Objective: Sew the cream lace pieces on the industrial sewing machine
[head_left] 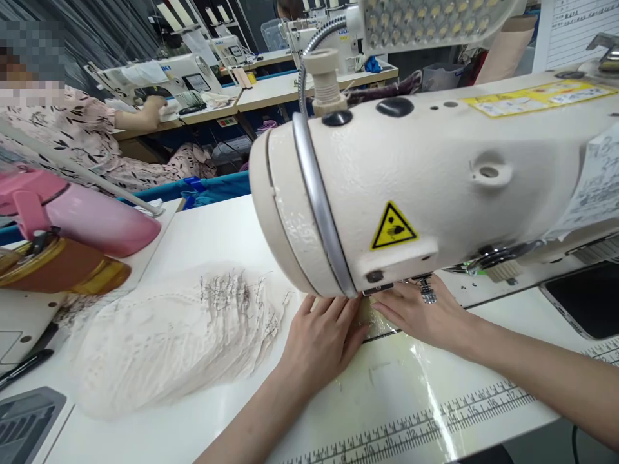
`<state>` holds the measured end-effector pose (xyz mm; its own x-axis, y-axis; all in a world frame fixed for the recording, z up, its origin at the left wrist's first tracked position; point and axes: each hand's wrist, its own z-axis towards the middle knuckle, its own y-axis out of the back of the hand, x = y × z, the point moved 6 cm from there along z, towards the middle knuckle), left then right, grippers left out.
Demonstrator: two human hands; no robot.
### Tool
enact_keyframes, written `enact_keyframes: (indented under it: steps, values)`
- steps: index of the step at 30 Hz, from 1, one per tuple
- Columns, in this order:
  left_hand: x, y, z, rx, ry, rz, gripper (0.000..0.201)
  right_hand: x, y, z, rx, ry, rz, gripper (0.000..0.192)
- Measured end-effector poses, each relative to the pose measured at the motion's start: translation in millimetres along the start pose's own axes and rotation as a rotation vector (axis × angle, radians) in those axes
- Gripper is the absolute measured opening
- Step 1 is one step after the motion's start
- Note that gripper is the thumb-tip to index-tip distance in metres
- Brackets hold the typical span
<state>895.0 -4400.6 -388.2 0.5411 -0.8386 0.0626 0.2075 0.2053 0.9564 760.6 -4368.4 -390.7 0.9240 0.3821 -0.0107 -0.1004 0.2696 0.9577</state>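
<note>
My left hand (323,335) flat, fingers spread, pressing a small pale fabric piece (368,317) on the table (217,232), my right hand (420,314) flat beside it, fingers loose, both under the sewing machine (435,187) head, stack of cut fabric (169,335) lying left

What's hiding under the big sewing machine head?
Both hands press a small pale fabric piece flat beneath the sewing machine head. The needle is covered by the head.

Cream sewing machine (435,180) (yellow warning triangle (393,227)), pink flask (82,216).
</note>
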Motion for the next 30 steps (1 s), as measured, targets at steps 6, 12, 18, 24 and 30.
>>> enact_keyframes:
  steps: [6,12,18,24,30]
  values:
    - [0.6,-1.1,0.4,0.018,0.024,0.007,0.042,1.5,1.6,-0.1,-0.047,0.004,-0.039,0.035]
    - [2.0,-4.3,-0.1,0.056,0.055,-0.005,0.041,7.1,0.6,-0.5,-0.118,0.082,-0.213,0.031]
    - [1.9,-5.3,0.2,0.085,0.075,0.016,0.042,9.2,-3.5,-1.3,-0.096,0.09,-0.269,0.032]
    - [1.3,-6.4,0.4,0.115,0.087,0.025,0.046,8.4,-4.7,4.1,-0.015,0.041,-0.246,0.035]
    - [3.4,-8.5,1.4,0.145,0.121,0.002,0.051,2.1,-10.0,5.3,0.091,-0.004,-0.116,0.04]
